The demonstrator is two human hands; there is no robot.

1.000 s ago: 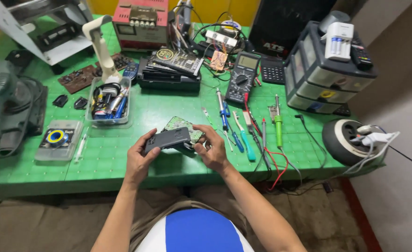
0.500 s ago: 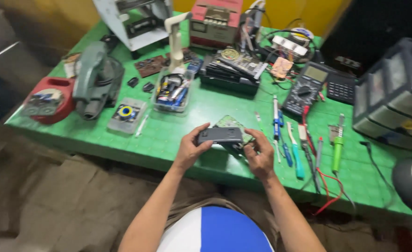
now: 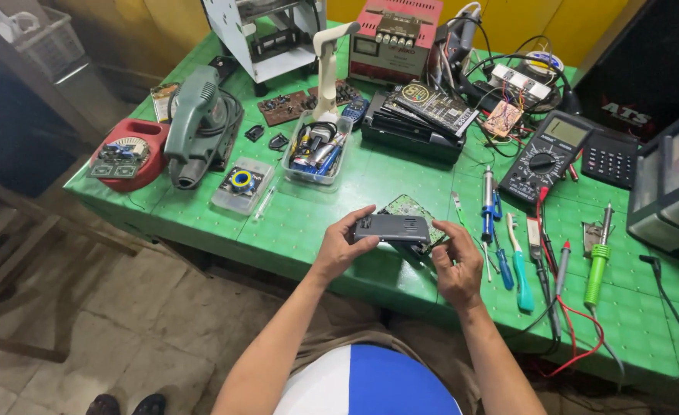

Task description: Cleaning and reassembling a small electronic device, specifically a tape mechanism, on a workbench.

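Got both hands on the dark gadget [image 3: 391,228] near the counter's [image 3: 308,223] front edge. Left hand [image 3: 342,247] grips one end — right hand [image 3: 457,266] pinches the other.

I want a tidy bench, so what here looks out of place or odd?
Red and black probe leads trail over the green table's front edge. A bare circuit board lies under the grey device held by both hands.

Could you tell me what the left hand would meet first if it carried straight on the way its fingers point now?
The left hand points right, along the dark grey device it grips. Going straight on, it would probably meet the right hand at the device's other end first, though depth is hard to judge.
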